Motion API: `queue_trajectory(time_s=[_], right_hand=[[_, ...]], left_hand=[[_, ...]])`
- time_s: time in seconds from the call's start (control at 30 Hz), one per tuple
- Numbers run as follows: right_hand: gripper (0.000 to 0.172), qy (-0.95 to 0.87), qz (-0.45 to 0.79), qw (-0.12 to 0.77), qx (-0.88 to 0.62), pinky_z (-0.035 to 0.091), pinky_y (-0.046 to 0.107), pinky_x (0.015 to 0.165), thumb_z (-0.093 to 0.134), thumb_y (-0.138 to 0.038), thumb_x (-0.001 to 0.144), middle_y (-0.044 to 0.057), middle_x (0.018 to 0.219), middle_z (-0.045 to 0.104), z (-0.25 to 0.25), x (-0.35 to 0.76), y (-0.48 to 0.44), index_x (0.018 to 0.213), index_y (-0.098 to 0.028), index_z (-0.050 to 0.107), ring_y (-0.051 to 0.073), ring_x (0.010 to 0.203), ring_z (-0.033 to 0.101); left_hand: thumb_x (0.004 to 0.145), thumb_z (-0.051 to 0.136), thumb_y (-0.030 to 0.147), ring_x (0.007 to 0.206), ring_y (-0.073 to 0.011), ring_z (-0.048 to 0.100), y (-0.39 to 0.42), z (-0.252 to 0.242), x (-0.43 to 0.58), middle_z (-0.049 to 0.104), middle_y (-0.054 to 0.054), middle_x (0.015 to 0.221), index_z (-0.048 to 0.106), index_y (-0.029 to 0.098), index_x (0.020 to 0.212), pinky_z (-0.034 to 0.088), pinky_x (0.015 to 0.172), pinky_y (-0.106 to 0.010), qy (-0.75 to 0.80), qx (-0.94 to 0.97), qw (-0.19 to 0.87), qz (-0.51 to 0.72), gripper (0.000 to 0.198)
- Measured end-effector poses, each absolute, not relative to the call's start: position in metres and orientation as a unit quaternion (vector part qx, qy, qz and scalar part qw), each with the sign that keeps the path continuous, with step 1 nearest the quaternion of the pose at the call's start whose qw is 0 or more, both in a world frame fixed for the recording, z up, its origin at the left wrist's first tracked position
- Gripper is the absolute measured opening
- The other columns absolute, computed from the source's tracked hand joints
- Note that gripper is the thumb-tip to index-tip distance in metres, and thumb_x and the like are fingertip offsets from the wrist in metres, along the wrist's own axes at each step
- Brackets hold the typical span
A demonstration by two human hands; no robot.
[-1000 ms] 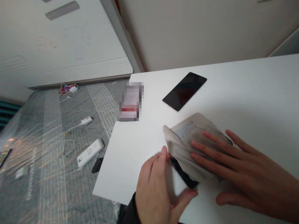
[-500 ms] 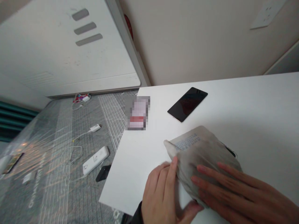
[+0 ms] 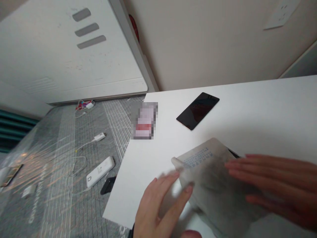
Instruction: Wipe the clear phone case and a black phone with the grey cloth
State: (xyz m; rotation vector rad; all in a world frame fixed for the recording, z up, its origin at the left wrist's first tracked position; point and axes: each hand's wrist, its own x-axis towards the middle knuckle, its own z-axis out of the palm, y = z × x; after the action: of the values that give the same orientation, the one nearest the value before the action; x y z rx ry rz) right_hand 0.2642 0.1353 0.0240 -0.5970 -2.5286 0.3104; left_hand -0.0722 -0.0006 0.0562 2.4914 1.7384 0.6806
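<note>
A grey cloth-like pouch with blue print (image 3: 210, 178) lies on the white table (image 3: 158, 158), blurred toward its near end. At its left edge is my left hand (image 3: 160, 205), fingers spread, the fingertips at the pouch's side. My right hand (image 3: 274, 185) is over the pouch's right part, its fingers stretched out and blurred; whether it touches the fabric is unclear. A dark edge of something (image 3: 233, 152) shows beside the pouch, near the right fingertips.
A dark-screened phone (image 3: 198, 110) and a pixelated pinkish item (image 3: 145, 120) lie farther back on the table. Left and lower, a plastic-covered grey surface holds a white power bank (image 3: 100, 172), a black object (image 3: 108, 185), cables and a charger.
My left hand has shifted slightly left and its fingers have spread. My right hand has moved up and right over the pouch, turning more edge-on. The view has shifted slightly.
</note>
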Motion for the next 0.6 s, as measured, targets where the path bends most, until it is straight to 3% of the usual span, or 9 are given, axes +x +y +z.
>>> queue_trajectory(time_s=[0.03, 0.13, 0.2, 0.3, 0.37, 0.43, 0.53, 0.6], right_hand=[[0.07, -0.936, 0.13, 0.233, -0.227, 0.065, 0.038, 0.109, 0.075, -0.037, 0.099, -0.002, 0.149, 0.072, 0.027, 0.267, 0.155, 0.164, -0.035, 0.049, 0.023, 0.126, 0.076], [0.109, -0.936, 0.21, 0.172, -0.224, 0.06, 0.05, 0.114, 0.086, -0.069, 0.082, 0.01, 0.164, 0.059, 0.031, 0.267, 0.202, 0.171, -0.032, 0.035, 0.035, 0.142, 0.064], [0.119, -0.935, 0.252, 0.142, -0.204, 0.054, 0.052, 0.121, 0.09, -0.068, 0.076, 0.011, 0.167, 0.056, 0.03, 0.264, 0.216, 0.173, -0.032, 0.03, 0.036, 0.15, 0.057], [0.108, -0.935, 0.27, 0.128, -0.189, 0.049, 0.049, 0.125, 0.089, -0.054, 0.084, 0.007, 0.167, 0.056, 0.03, 0.262, 0.221, 0.173, -0.035, 0.03, 0.03, 0.155, 0.051], [0.102, -0.934, 0.276, 0.126, -0.186, 0.048, 0.048, 0.126, 0.086, -0.049, 0.088, 0.005, 0.168, 0.055, 0.033, 0.264, 0.22, 0.172, -0.036, 0.031, 0.028, 0.157, 0.049], [0.096, -0.932, 0.289, 0.122, -0.18, 0.046, 0.046, 0.128, 0.085, -0.044, 0.09, 0.004, 0.168, 0.055, 0.036, 0.266, 0.221, 0.171, -0.035, 0.034, 0.026, 0.157, 0.049], [0.09, -0.922, 0.32, 0.124, -0.18, 0.046, 0.039, 0.128, 0.084, -0.038, 0.092, 0.002, 0.167, 0.056, 0.042, 0.267, 0.225, 0.169, -0.034, 0.037, 0.023, 0.154, 0.053], [0.086, -0.913, 0.337, 0.13, -0.19, 0.047, 0.037, 0.126, 0.082, -0.039, 0.094, 0.001, 0.167, 0.056, 0.044, 0.268, 0.228, 0.168, -0.035, 0.038, 0.022, 0.151, 0.056]], left_hand=[[0.106, 0.053, 0.067, 0.139, -0.03, 0.067, 0.004, 0.062, -0.07, 0.065, -0.009, 0.155, 0.064, 0.031, 0.153, 0.057, 0.117, -0.045, 0.539, 0.815, 0.003, 0.212, 0.06], [0.114, 0.034, 0.059, 0.152, -0.0217, 0.055, 0.025, 0.07, -0.054, 0.062, -0.001, 0.16, 0.068, 0.024, 0.147, 0.039, 0.131, -0.038, 0.44, 0.88, -0.016, 0.179, 0.059], [0.115, 0.021, 0.06, 0.156, -0.0172, 0.049, 0.042, 0.066, -0.04, 0.059, 0.003, 0.163, 0.067, 0.021, 0.148, 0.032, 0.134, -0.034, 0.387, 0.91, -0.017, 0.15, 0.068], [0.112, 0.007, 0.066, 0.155, -0.0159, 0.05, 0.064, 0.056, -0.024, 0.06, 0.002, 0.162, 0.065, 0.017, 0.15, 0.034, 0.133, -0.033, 0.358, 0.923, -0.034, 0.139, 0.085], [0.112, 0.006, 0.065, 0.154, -0.0161, 0.051, 0.074, 0.056, -0.02, 0.059, 0.001, 0.162, 0.064, 0.016, 0.15, 0.04, 0.13, -0.033, 0.336, 0.933, -0.035, 0.124, 0.085], [0.116, 0.018, 0.059, 0.153, -0.016, 0.053, 0.083, 0.065, -0.022, 0.06, 0.002, 0.161, 0.064, 0.016, 0.149, 0.044, 0.128, -0.032, 0.316, 0.943, -0.023, 0.102, 0.071], [0.117, 0.045, 0.03, 0.143, -0.0142, 0.063, 0.103, 0.096, -0.042, 0.069, 0.003, 0.151, 0.068, 0.017, 0.142, 0.045, 0.127, -0.028, 0.325, 0.938, -0.019, 0.117, 0.036], [0.112, 0.054, 0.02, 0.127, -0.0146, 0.074, 0.13, 0.126, -0.066, 0.077, -0.001, 0.138, 0.07, 0.017, 0.139, 0.051, 0.121, -0.026, 0.346, 0.924, -0.031, 0.162, 0.032]])
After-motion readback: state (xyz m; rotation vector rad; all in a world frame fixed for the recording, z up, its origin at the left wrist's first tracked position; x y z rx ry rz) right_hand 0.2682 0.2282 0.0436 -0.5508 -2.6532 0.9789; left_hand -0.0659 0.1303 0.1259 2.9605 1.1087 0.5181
